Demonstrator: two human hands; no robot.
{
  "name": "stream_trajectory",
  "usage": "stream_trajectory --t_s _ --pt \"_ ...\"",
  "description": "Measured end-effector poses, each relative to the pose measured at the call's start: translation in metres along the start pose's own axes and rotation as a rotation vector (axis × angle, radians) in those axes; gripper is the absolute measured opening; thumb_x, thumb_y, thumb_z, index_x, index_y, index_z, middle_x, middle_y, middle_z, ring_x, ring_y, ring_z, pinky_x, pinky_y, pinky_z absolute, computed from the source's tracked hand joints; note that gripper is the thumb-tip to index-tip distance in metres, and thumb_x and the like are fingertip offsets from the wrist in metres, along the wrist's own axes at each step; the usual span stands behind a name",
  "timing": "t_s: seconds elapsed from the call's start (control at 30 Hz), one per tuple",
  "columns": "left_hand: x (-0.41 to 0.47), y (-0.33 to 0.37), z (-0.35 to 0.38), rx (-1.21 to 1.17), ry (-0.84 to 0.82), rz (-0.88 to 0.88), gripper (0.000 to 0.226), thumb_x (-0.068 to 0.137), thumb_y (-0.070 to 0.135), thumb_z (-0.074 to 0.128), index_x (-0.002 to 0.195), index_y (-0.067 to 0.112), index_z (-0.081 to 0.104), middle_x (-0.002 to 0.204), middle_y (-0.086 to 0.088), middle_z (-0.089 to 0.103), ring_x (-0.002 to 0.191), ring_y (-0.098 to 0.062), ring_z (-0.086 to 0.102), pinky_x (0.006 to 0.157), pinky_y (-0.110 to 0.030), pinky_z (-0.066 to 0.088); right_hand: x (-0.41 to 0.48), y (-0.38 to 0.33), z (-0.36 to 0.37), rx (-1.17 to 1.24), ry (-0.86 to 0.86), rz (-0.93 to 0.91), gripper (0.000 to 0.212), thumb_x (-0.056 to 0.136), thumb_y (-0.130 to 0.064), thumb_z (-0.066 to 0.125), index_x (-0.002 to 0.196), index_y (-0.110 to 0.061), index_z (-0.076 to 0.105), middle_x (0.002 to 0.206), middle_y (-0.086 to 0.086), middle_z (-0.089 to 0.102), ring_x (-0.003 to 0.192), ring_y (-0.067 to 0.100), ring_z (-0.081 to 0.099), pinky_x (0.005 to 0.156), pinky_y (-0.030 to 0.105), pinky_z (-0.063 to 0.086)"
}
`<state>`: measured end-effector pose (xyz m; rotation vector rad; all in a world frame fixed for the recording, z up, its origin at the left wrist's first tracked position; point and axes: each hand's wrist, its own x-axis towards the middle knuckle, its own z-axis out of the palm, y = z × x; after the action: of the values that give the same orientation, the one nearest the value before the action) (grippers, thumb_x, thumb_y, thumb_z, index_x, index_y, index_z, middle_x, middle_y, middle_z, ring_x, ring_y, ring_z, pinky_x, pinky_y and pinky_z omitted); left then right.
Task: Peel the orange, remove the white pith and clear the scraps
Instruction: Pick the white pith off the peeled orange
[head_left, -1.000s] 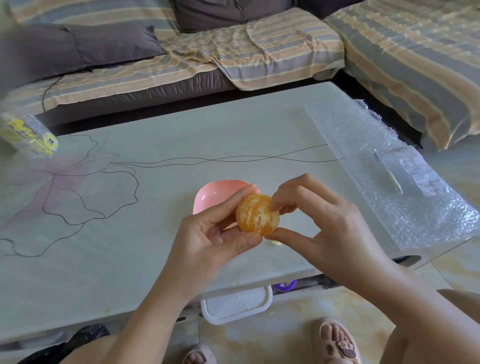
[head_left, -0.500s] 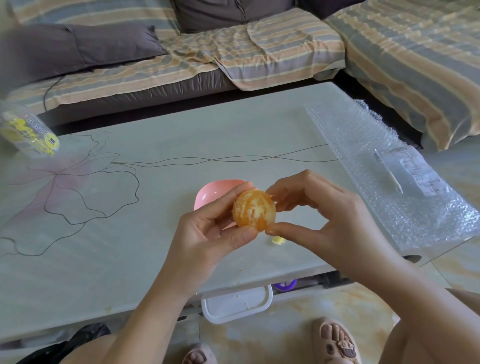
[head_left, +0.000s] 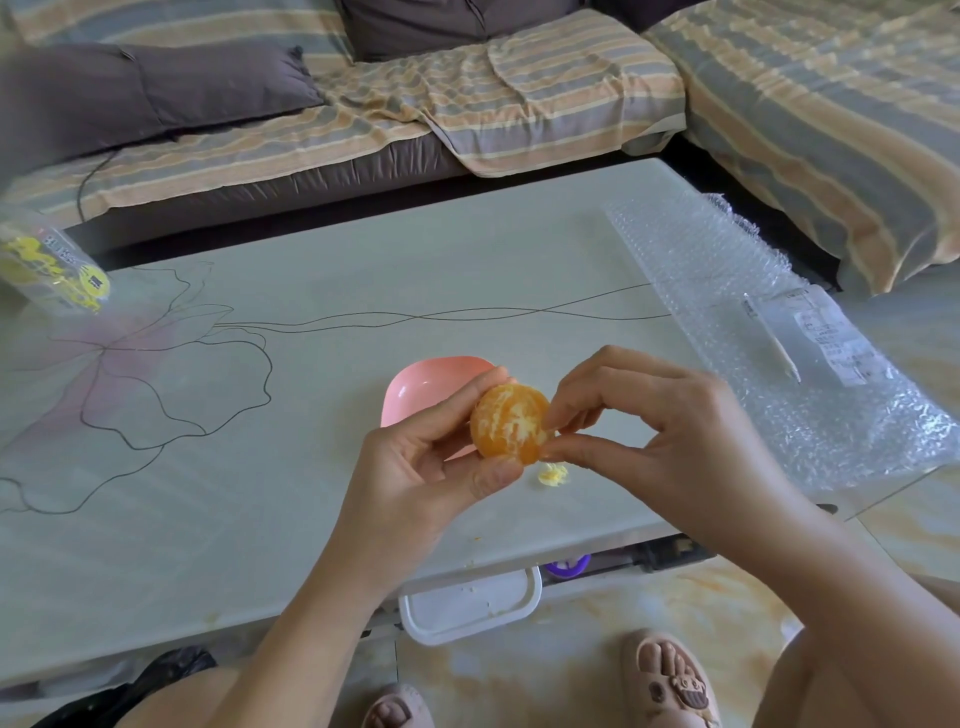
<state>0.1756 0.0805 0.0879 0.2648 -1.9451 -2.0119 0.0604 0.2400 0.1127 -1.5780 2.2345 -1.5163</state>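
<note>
A peeled orange (head_left: 509, 422), streaked with white pith, is held above the table's front part. My left hand (head_left: 431, 467) grips it between thumb and fingers from the left. On the fruit's right side, my right hand (head_left: 660, 436) pinches thumb and forefinger together at the pith. A small pale yellow scrap (head_left: 551, 475) lies on the table just below the orange. Behind my left fingers a pink dish (head_left: 423, 387) stands on the table, partly hidden.
Bubble wrap (head_left: 769, 332) with a labelled packet covers the pale table's (head_left: 260, 467) right end. A clear bag with yellow print (head_left: 49, 270) sits at the far left. A white tray (head_left: 470, 605) pokes out under the front edge. Sofas surround the table.
The orange has been turned in my left hand, showing a different face. My right fingers have shifted to the fruit's lower right side. The yellow scrap on the table has come into view.
</note>
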Motion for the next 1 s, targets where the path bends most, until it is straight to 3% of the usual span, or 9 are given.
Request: stream_trajectory --t_s 0.27,0.4,0.53,0.63,0.8,0.93,1.0 --pt "0.0 0.0 0.0 -0.002 0.002 0.016 0.059 0.062 0.016 0.077 0.119 0.027 0.064 0.111 0.001 0.072 0.104 -0.011 0.066 0.085 -0.02 0.051 0.0 -0.003 0.0 0.021 -0.007 0.004 0.008 0.073 -0.018 0.077 0.072 -0.015 0.07 0.077 -0.009 0.063 0.07 0.007 0.061 0.068 0.016 0.047" --pt "0.001 0.001 -0.002 -0.035 0.014 0.036 0.061 0.066 0.012 0.076 0.125 0.016 0.061 0.124 -0.006 0.066 0.115 -0.02 0.062 0.095 -0.039 0.051 0.0 -0.009 0.001 0.136 0.038 0.112 0.018 0.069 -0.014 0.082 0.079 -0.015 0.067 0.076 -0.007 0.067 0.073 0.01 0.066 0.072 0.017 0.051" --pt "0.001 0.001 0.001 -0.069 0.055 0.069 0.061 0.067 0.004 0.077 0.125 0.015 0.061 0.124 -0.013 0.064 0.116 -0.028 0.061 0.098 -0.055 0.046 0.002 -0.014 0.001 0.288 0.09 0.267 0.017 0.066 -0.013 0.081 0.078 -0.018 0.07 0.077 -0.006 0.072 0.072 0.009 0.069 0.072 0.013 0.052" --pt "-0.001 -0.002 0.004 -0.067 0.087 0.093 0.061 0.069 -0.006 0.075 0.126 0.009 0.06 0.124 -0.018 0.063 0.117 -0.03 0.06 0.099 -0.053 0.046 0.002 -0.017 0.004 0.349 0.137 0.349 0.013 0.065 -0.014 0.081 0.071 -0.021 0.072 0.071 -0.004 0.073 0.069 0.011 0.07 0.069 0.019 0.055" --pt "-0.003 -0.004 0.007 0.037 0.121 0.157 0.062 0.07 -0.002 0.076 0.127 0.017 0.059 0.124 -0.013 0.064 0.118 -0.03 0.059 0.102 -0.051 0.044 0.003 -0.016 0.005 0.469 0.139 0.496 0.012 0.058 -0.024 0.081 0.069 -0.022 0.074 0.066 0.003 0.073 0.067 0.021 0.071 0.074 0.033 0.056" --pt "-0.005 -0.002 0.012 0.122 0.144 0.22 0.064 0.069 0.001 0.076 0.127 0.024 0.059 0.125 -0.002 0.065 0.116 -0.02 0.061 0.098 -0.032 0.049 0.003 -0.017 0.002 0.534 0.093 0.551 0.015 0.055 -0.025 0.079 0.067 -0.018 0.074 0.064 0.006 0.072 0.06 0.011 0.066 0.068 0.024 0.055" --pt "-0.004 -0.001 0.013 0.141 0.147 0.242 0.063 0.069 0.003 0.076 0.125 0.025 0.059 0.126 0.002 0.065 0.115 -0.018 0.061 0.096 -0.028 0.049 0.003 -0.017 0.0 0.519 0.066 0.554 0.013 0.057 -0.023 0.079 0.067 -0.017 0.074 0.064 0.005 0.072 0.06 0.01 0.066 0.068 0.026 0.055"
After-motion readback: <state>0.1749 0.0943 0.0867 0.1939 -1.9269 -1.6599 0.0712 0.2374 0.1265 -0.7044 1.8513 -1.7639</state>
